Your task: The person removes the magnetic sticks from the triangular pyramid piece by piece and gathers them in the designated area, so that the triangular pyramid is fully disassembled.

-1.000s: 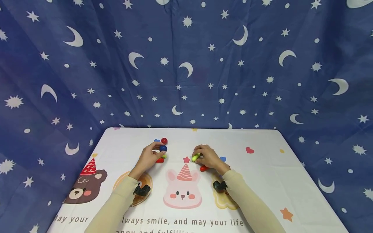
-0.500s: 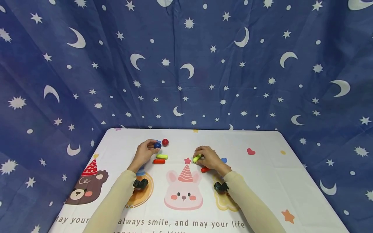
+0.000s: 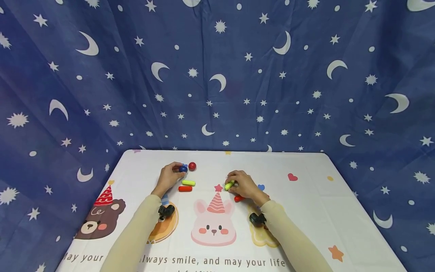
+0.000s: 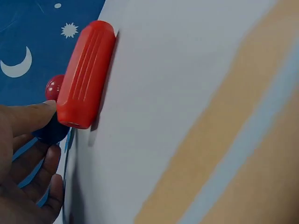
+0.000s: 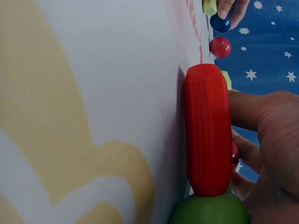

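My left hand (image 3: 170,177) pinches a dark blue ball (image 3: 183,169) between thumb and fingers at the table's back left. Right beside that ball is a glossy red ball (image 3: 192,166). Nearer to me lie a yellow-green grooved rod (image 3: 188,183) and a red grooved rod (image 4: 86,77), side by side. My right hand (image 3: 244,184) holds another yellow-green rod (image 3: 229,185) by one end. Below that palm lies a second red rod (image 5: 208,130). A green ball (image 5: 210,211) and part of a red ball (image 5: 235,153) show in the right wrist view, both hidden from the head view.
A white printed cloth (image 3: 306,211) covers the table, with a rabbit, a bear and lettering drawn on it. Behind the table hangs a blue curtain (image 3: 217,94) with moons and stars. Black wrist cameras (image 3: 166,210) sit on both forearms.
My left hand has carried the blue ball left and back, away from above the rods, to a spot beside the red ball. The right hand has stayed in place with its yellow-green rod.
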`<action>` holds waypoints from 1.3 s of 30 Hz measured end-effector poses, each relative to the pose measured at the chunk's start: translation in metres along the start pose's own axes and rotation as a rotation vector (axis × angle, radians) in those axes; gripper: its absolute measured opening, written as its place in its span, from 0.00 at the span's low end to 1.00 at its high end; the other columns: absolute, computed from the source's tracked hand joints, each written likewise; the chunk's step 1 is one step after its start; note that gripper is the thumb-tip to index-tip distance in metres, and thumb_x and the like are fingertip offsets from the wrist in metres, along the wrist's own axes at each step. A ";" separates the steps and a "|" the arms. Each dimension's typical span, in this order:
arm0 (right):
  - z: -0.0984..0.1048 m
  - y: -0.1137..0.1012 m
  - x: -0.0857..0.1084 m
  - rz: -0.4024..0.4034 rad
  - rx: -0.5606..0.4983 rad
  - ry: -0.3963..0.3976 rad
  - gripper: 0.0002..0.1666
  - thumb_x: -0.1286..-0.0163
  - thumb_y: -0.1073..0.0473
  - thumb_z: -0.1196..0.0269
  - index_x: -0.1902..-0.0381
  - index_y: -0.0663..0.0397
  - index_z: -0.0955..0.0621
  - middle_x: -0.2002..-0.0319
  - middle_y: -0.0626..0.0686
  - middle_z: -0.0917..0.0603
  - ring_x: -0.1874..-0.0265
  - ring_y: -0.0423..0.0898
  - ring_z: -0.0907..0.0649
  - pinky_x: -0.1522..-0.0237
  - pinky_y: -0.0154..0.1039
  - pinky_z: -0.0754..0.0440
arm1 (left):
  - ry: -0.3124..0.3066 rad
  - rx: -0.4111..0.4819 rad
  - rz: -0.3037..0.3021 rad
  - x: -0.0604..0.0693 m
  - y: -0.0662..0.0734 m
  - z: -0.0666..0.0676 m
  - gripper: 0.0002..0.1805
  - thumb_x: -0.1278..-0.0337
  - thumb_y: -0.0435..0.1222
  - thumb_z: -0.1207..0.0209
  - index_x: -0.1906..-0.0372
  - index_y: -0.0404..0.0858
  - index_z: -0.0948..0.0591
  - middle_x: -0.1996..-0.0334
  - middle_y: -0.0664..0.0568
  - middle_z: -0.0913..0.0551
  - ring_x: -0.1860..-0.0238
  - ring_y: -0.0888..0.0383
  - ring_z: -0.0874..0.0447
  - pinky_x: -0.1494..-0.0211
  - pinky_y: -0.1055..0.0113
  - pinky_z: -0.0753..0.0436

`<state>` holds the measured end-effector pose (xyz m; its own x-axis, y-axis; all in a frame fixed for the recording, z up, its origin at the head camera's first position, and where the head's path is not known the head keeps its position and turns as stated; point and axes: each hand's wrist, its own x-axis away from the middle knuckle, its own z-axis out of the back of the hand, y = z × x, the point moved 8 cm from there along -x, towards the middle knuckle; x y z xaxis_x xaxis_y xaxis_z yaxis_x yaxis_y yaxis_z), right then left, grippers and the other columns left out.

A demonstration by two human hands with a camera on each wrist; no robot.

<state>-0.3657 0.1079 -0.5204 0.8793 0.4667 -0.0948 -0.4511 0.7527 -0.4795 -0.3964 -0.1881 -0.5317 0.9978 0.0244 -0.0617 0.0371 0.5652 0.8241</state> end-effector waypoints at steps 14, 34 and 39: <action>0.001 0.000 -0.001 0.001 0.012 0.003 0.13 0.42 0.58 0.27 0.58 0.41 0.13 0.43 0.51 0.19 0.37 0.56 0.26 0.36 0.61 0.32 | -0.022 -0.022 -0.001 -0.009 -0.004 -0.003 0.24 0.44 0.35 0.32 0.42 0.35 0.22 0.46 0.38 0.19 0.46 0.44 0.20 0.39 0.53 0.22; 0.003 -0.002 0.000 0.012 -0.002 -0.006 0.13 0.41 0.58 0.27 0.57 0.42 0.13 0.43 0.53 0.20 0.37 0.57 0.27 0.37 0.61 0.32 | 0.082 0.012 0.006 0.002 0.007 0.021 0.25 0.43 0.36 0.33 0.40 0.38 0.24 0.39 0.40 0.26 0.41 0.43 0.21 0.41 0.51 0.21; 0.003 -0.001 0.000 0.009 -0.019 -0.017 0.14 0.41 0.59 0.28 0.56 0.44 0.14 0.42 0.53 0.20 0.37 0.56 0.27 0.32 0.56 0.32 | 0.174 0.064 -0.087 0.012 0.027 0.027 0.20 0.43 0.36 0.33 0.46 0.38 0.20 0.44 0.44 0.22 0.45 0.44 0.18 0.45 0.52 0.19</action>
<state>-0.3660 0.1080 -0.5175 0.8727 0.4808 -0.0846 -0.4555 0.7395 -0.4957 -0.3820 -0.1945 -0.4949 0.9664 0.1228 -0.2260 0.1320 0.5175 0.8454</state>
